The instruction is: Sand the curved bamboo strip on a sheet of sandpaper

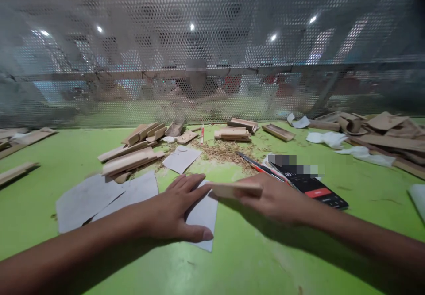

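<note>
Green worktop (245, 259) fills the lower scene, its left and right sides cut off by the frame. Along its far side stands a perforated metal screen (159, 34); the shapes behind its holes are hazy and hard to make out. Both forearms run out of view. At far right, a heap of brown strips (387, 129) is cut off by the frame. A torn pale sheet (86, 197) on the left is partly covered by the left forearm. The phone (323, 193), just right of the right hand, is masked by blocky blur at its far end, and beside it a slim dark tool (254, 163) is partly lost from sight.

The right grip (270, 202) is clenched on one end of a pale wooden piece (229, 191), which points left. The left grip (172, 211) is released, fingers spread over white paper (204, 226). The piece's left end meets the left index fingertip in view, above the paper's far edge; whether they touch, I cannot tell.

Green surface between the forearms leaves room on the near side. On the far side, stacked slats (128, 162), a red-and-white stick (202, 133) and shavings (217, 151) crowd the space.
</note>
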`<action>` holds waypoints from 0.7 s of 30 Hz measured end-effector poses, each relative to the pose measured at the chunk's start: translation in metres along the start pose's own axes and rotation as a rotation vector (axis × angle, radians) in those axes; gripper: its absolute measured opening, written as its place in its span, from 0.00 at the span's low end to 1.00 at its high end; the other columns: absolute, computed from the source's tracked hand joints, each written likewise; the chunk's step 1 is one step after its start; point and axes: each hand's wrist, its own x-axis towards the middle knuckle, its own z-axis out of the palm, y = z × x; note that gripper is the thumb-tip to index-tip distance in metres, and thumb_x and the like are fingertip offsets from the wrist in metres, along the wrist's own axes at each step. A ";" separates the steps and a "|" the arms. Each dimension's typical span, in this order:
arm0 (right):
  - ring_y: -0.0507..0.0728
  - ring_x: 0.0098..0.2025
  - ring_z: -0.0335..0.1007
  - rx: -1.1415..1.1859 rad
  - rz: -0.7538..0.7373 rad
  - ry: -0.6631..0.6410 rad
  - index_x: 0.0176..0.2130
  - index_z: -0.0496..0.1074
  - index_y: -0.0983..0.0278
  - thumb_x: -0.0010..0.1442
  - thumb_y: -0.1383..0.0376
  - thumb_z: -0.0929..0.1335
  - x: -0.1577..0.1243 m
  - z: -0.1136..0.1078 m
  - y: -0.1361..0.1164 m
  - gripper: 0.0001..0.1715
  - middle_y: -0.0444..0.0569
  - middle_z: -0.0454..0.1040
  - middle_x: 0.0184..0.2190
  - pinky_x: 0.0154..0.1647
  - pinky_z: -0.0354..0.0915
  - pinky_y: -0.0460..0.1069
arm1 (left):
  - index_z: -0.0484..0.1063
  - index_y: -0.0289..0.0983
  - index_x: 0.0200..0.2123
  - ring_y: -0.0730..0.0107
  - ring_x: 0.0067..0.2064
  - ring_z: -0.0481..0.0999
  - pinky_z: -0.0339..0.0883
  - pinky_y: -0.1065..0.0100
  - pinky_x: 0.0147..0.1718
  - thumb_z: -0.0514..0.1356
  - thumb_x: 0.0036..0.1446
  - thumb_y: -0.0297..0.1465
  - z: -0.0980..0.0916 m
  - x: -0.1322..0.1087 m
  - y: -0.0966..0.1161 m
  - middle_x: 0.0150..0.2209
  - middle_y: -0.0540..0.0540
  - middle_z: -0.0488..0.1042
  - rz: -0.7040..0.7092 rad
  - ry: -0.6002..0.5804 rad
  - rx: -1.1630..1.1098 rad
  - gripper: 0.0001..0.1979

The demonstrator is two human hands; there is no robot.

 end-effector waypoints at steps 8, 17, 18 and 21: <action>0.52 0.24 0.55 0.049 0.069 -0.017 0.33 0.78 0.63 0.68 0.52 0.66 -0.006 0.009 -0.007 0.21 0.43 0.65 0.22 0.23 0.52 0.46 | 0.48 0.39 0.76 0.30 0.74 0.41 0.45 0.36 0.68 0.62 0.57 0.63 -0.002 0.002 0.002 0.76 0.31 0.44 -0.012 -0.014 0.043 0.55; 0.53 0.23 0.57 0.317 0.149 0.208 0.26 0.71 0.61 0.64 0.47 0.68 0.007 0.006 0.022 0.24 0.43 0.65 0.19 0.22 0.52 0.47 | 0.47 0.35 0.76 0.31 0.74 0.42 0.44 0.37 0.68 0.60 0.58 0.63 -0.004 0.003 0.004 0.76 0.30 0.43 -0.029 -0.030 0.029 0.56; 0.51 0.20 0.50 0.449 0.212 0.192 0.22 0.65 0.60 0.63 0.44 0.68 0.008 0.007 0.026 0.29 0.40 0.58 0.16 0.20 0.48 0.47 | 0.47 0.34 0.76 0.31 0.74 0.42 0.44 0.37 0.69 0.60 0.58 0.63 -0.004 0.003 0.005 0.76 0.30 0.43 -0.036 -0.036 0.031 0.56; 0.46 0.18 0.35 0.771 0.316 0.110 0.20 0.52 0.58 0.56 0.39 0.71 0.006 0.008 0.033 0.37 0.32 0.46 0.15 0.18 0.38 0.46 | 0.48 0.36 0.76 0.31 0.75 0.40 0.42 0.36 0.69 0.60 0.59 0.63 -0.004 0.001 0.006 0.76 0.32 0.41 -0.058 -0.049 0.038 0.55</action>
